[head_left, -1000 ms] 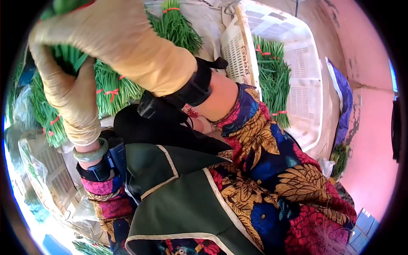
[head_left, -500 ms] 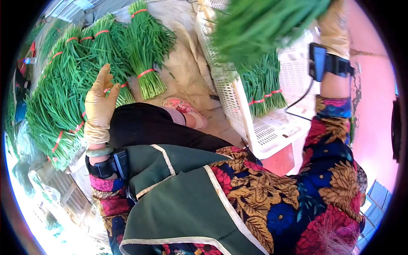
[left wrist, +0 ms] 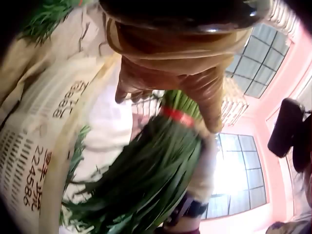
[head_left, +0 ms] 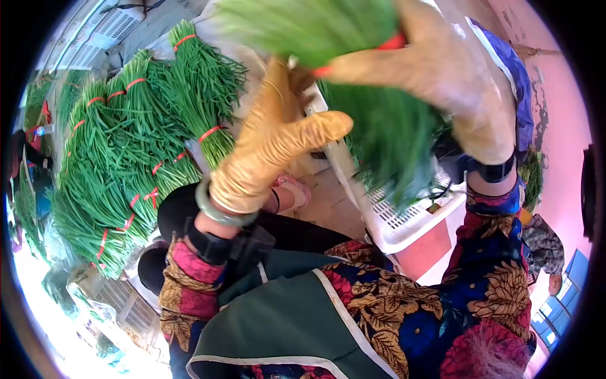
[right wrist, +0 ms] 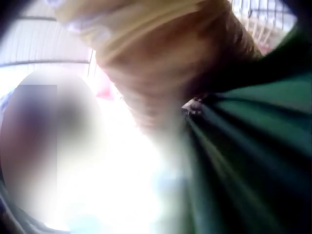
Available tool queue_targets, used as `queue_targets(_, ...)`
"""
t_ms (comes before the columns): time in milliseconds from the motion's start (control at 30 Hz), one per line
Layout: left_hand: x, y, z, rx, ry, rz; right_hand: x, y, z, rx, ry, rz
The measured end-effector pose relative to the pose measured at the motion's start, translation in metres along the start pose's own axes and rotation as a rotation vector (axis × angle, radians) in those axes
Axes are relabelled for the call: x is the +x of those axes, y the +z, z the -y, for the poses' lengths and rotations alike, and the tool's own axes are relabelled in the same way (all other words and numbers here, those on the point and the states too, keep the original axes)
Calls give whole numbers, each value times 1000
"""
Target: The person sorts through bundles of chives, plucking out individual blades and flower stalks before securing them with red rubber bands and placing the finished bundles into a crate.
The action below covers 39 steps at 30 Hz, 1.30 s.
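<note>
Crate [head_left: 401, 237]: greens [left wrist: 77, 158] inside, partly hidden | left hand [head_left: 262, 142] wide | right hand [head_left: 445, 76] gripping banded bundle [head_left: 315, 28]

- A pale, creased cloth [left wrist: 53, 48] covers part of the brownish floor [head_left: 334, 211].
- Bundles of long green leaves [head_left: 126, 139], tied with red bands, lie close together on the covered ground, some overlapping.
- One banded bundle [head_left: 201, 91] lies at the edge of the pile, touching it.
- A white slatted crate [head_left: 404, 222] stands beside the cloth; a reddish surface [head_left: 424, 252] shows below its near end, contact unclear.
- A pink patterned shoe [head_left: 295, 189] rests on the floor near the crate.
</note>
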<state>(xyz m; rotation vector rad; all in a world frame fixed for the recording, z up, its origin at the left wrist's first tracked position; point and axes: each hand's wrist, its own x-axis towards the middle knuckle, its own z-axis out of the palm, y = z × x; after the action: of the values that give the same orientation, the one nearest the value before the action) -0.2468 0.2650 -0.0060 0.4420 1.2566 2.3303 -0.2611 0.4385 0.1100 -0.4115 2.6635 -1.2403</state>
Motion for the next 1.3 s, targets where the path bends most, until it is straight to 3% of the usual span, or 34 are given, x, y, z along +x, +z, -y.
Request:
queue_targets(33, -5, -6, 9, -21, -224, -77, 7, 4, -2, 6, -17, 12)
queue_targets(67, -13, -9, 13, -115, -202, -126, 13, 8, -4, 13, -35, 24)
queue_targets(133, -21, -25, 20, -207, -143, -222, 58, 15, -86, 262, -155, 127)
queue_targets(200, -33, -52, 27, -307, -118, -333, 84, 38, -182, 744, 155, -111)
queue_targets(233, -38, -62, 30, -297, -57, -382, 89, 52, -257, 9, -201, -125)
queue_targets(267, -47, -77, 33, -412, -54, -434, 95, 65, -333, -734, -480, -409)
queue_targets(300, -56, -92, 36, -527, -45, -488, 93, 87, -373, -102, 5, -234)
queue_targets(333, -67, -106, 37, -597, -37, -540, 98, 126, -457, -297, 128, -144)
queue_targets(400, -90, -120, 33, -618, -42, -642, 87, 152, -473, -533, 305, -49)
queue_targets(433, -99, -124, 30, -608, -43, -678, 77, 148, -418, -577, 354, -51)
queue_targets(567, -117, -126, 26, -568, -45, -798, 85, 141, -372, -558, 400, 162)
queue_targets(600, -119, -126, 27, -566, -51, -812, 80, 150, -395, -439, 230, 8)
queue_targets(700, -127, -125, 30, -568, -66, -851, 68, 160, -383, -410, 198, -45)
queue_targets(833, -137, -124, 29, -561, -82, -876, 34, 202, -324, -465, 492, -192)
queue_targets(900, -134, -122, 31, -553, -85, -872, 19, 213, -304, -448, 632, -144)
queue_targets(967, -126, -126, 35, -542, -96, -847, -7, 235, -336, -445, 502, -289)
queue_targets(1067, -82, -130, 41, -500, -96, -711, -32, 231, -361, -357, 405, -238)
queue_targets(1100, -69, -128, 41, -499, -93, -652, -30, 215, -355, -353, 443, -143)
queue_targets(1167, -52, -114, 30, -553, -93, -364, -46, 163, -345, -93, 323, -21)
queue_targets(1233, -41, -99, 33, -424, -53, -469, -41, 100, -311, -429, 613, 236)
queue_targets(1300, -31, -74, 20, -252, -137, -413, -50, 38, -246, -4, 521, -40)
